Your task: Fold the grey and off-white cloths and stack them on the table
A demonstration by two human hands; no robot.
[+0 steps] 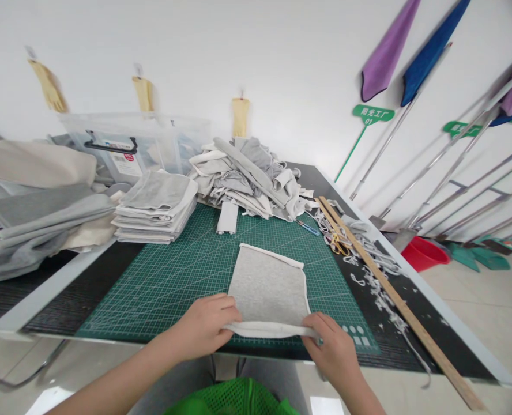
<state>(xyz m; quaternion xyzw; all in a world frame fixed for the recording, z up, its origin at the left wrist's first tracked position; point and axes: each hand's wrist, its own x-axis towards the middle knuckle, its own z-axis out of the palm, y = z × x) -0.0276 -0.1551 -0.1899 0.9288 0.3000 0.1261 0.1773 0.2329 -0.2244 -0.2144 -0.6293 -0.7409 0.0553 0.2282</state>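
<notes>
The left hand (208,325) is curled over the near left corner of a grey cloth piece (268,291), fingers folded down and pinching its white-bound near edge. The right hand (331,346) grips the same edge at the near right corner, fingers closed round the binding. The cloth lies flat on the green cutting mat (173,276) at the front of the counter (416,323) — its long axis runs away from the person, leaning slightly left, with the far white edge pointing toward the heap of grey offcuts (247,173).

A green sign (372,114) on the wall carries white characters and "01"; the red label on the clear storage box (128,144) is too small to read. A folded stack of cloths (156,207) sits left of the heap, and a wooden ruler (394,300) lies along the right side beside gold-handled scissors (337,242).
</notes>
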